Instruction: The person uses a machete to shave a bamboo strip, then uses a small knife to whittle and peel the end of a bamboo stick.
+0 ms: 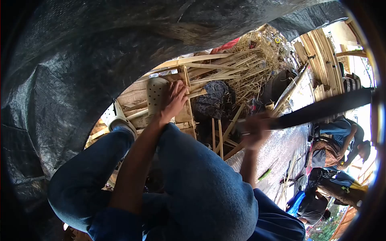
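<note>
My right hand (257, 130), blurred by motion, is closed round the handle of a machete. The machete's (325, 108) broad dark blade points to the right, raised at an angle. My left hand (175, 98) lies beside the holed clog (157, 96) on my foot. Its fingers are bent over the edge of a wooden board (189, 114), and they look closed on it. A pale wood strip (198, 93) runs from near these fingertips toward a dark crumpled bundle (215, 98). What lies under the palm is hidden.
Split wood strips (237, 66) and straw-like shavings (271, 46) pile up ahead. A black tarp (76, 88) hangs over the left and top. Tall planks (321, 60) stand at the right. Other people (341, 136) crouch or sit at the far right beside a silvery sheet (277, 156).
</note>
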The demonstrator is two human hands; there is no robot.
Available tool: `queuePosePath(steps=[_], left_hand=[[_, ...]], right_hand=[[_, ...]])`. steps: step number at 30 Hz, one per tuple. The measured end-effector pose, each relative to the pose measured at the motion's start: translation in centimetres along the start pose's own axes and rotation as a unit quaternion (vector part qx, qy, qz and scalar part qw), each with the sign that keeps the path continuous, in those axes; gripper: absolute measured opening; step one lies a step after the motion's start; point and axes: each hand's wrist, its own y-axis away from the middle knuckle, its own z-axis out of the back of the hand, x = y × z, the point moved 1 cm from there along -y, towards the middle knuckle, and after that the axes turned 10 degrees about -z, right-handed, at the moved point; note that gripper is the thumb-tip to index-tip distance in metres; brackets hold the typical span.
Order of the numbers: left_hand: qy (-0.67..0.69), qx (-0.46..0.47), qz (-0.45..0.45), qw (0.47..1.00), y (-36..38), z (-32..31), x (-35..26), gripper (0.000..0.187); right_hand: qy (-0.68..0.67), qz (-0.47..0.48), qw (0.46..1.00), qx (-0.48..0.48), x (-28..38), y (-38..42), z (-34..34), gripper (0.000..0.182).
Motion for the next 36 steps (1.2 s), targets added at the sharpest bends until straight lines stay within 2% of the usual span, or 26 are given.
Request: queuePosePath(steps=[1,2,3,5,8,9,11,13,15,17,18,19,20,21,22,23,25,26,28,29,31,32,33,34,35,36], left_hand=[[-0.009,0.015,0.004,1.000,-0.1,0.0,0.1,0.046],[0.011,0.028,0.035,0.999,0.2,-0.5,0.4,0.053],[0.014,0.028,0.037,0.999,0.8,-1.1,0.4,0.053],[-0.051,-0.005,0.044,0.998,1.4,-2.0,1.8,0.061],[-0.034,0.053,0.051,0.997,1.5,-1.8,2.2,0.069],[-0.033,0.055,0.057,0.996,0.9,-1.9,2.6,0.068],[-0.032,0.072,0.054,0.995,0.6,-1.1,2.2,0.069],[-0.028,0.091,0.053,0.994,0.7,-0.9,1.9,0.069],[-0.028,0.096,0.073,0.992,0.6,-1.0,1.8,0.071],[-0.025,0.096,0.078,0.992,0.6,-0.7,1.2,0.072],[-0.023,0.095,0.081,0.992,0.5,-0.5,1.1,0.073],[-0.024,0.096,0.081,0.992,0.6,-0.5,1.1,0.073],[-0.016,0.074,0.070,0.995,0.8,-0.9,1.4,0.074],[-0.007,0.050,0.059,0.997,0.8,-1.0,1.4,0.076],[-0.004,0.058,0.067,0.996,0.8,-1.2,1.5,0.076],[-0.003,0.059,0.068,0.996,1.2,-1.6,1.6,0.076],[-0.038,0.030,0.060,0.997,1.2,-1.4,1.7,0.077],[-0.063,0.109,0.070,0.990,1.4,-1.4,2.1,0.077],[-0.047,0.101,0.078,0.991,1.5,-1.0,1.7,0.077],[-0.041,0.082,0.076,0.993,0.7,-0.4,1.7,0.077],[-0.014,0.108,0.093,0.990,0.5,0.2,1.5,0.077],[-0.009,0.102,0.090,0.991,0.7,0.0,1.5,0.077],[-0.003,0.096,0.086,0.992,0.7,-0.1,1.5,0.077],[-0.002,0.096,0.086,0.992,0.7,-0.1,1.4,0.077],[-0.004,0.100,0.085,0.991,0.7,0.2,1.2,0.078],[-0.008,0.102,0.085,0.991,0.5,0.3,1.2,0.078]], right_hand=[[-0.148,-0.322,0.935,-0.002,1.3,3.9,-3.2,0.005],[-0.240,-0.482,0.841,0.054,0.5,7.8,-5.9,0.006],[-0.194,-0.619,0.712,0.269,-2.7,13.6,-7.9,0.006],[-0.172,-0.649,0.702,0.237,0.5,11.4,-6.6,0.006],[-0.239,-0.730,0.613,0.185,-2.4,9.7,-2.6,0.012],[-0.214,-0.725,0.635,0.159,-3.2,8.3,-1.3,0.015],[-0.215,-0.572,0.787,0.086,-4.5,5.3,1.2,0.014],[-0.319,-0.490,0.806,0.096,-3.0,1.2,4.0,0.010],[-0.176,-0.250,0.952,0.016,-0.4,-2.1,4.3,0.011],[-0.366,-0.306,0.879,-0.001,2.3,-4.4,3.9,0.008],[-0.159,-0.194,0.967,-0.031,2.8,-3.6,2.6,0.006],[0.032,0.090,0.995,0.023,1.6,-2.6,1.6,0.008],[0.046,0.135,0.986,0.087,0.6,-0.7,0.7,0.012],[-0.083,-0.221,0.972,-0.012,1.1,4.7,-2.8,0.004],[-0.336,-0.405,0.847,0.070,0.1,8.7,-5.4,0.005],[-0.058,-0.494,0.815,0.298,1.0,10.0,-5.9,0.005],[-0.108,-0.559,0.779,0.263,0.6,11.3,-5.2,0.007],[-0.160,-0.615,0.736,0.234,-0.2,11.6,-5.3,0.009],[-0.219,-0.721,0.620,0.218,-1.7,11.5,-2.6,0.007],[-0.280,-0.700,0.633,0.178,-2.0,9.9,-1.2,0.005],[-0.196,-0.575,0.785,0.122,-2.9,6.3,1.2,0.014],[-0.014,-0.289,0.945,0.151,-7.3,6.6,3.8,0.014],[-0.250,-0.441,0.859,0.073,-2.9,2.6,4.2,0.019],[-0.261,-0.421,0.867,0.057,-1.5,0.2,5.2,0.024],[-0.073,-0.193,0.976,0.062,-2.5,-0.6,6.3,0.018],[-0.118,-0.192,0.974,0.021,-0.1,-2.1,5.6,0.017]])
